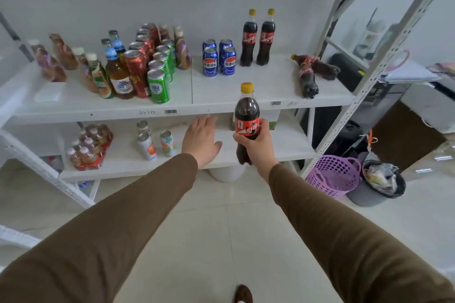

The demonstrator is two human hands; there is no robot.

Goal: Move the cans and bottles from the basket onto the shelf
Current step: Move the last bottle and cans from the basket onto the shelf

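Observation:
My right hand (258, 149) grips a cola bottle (247, 115) with a yellow cap, upright, in front of the white shelf (221, 103). My left hand (200, 140) hangs open beside it, palm down, holding nothing. On the upper board stand two cola bottles (257, 39), several blue cans (219, 58), and rows of red and green cans (152, 64). Two more cola bottles (309, 74) lie on their sides at the right end. The purple basket (332, 174) sits on the floor at the right, by the shelf's post.
The lower board holds a shrink-wrapped pack of small bottles (89, 147) and three cans (157, 141). A grey bin (379, 184) with a bag stands next to the basket. A white bucket (227, 173) sits under the shelf. Another rack stands at the right.

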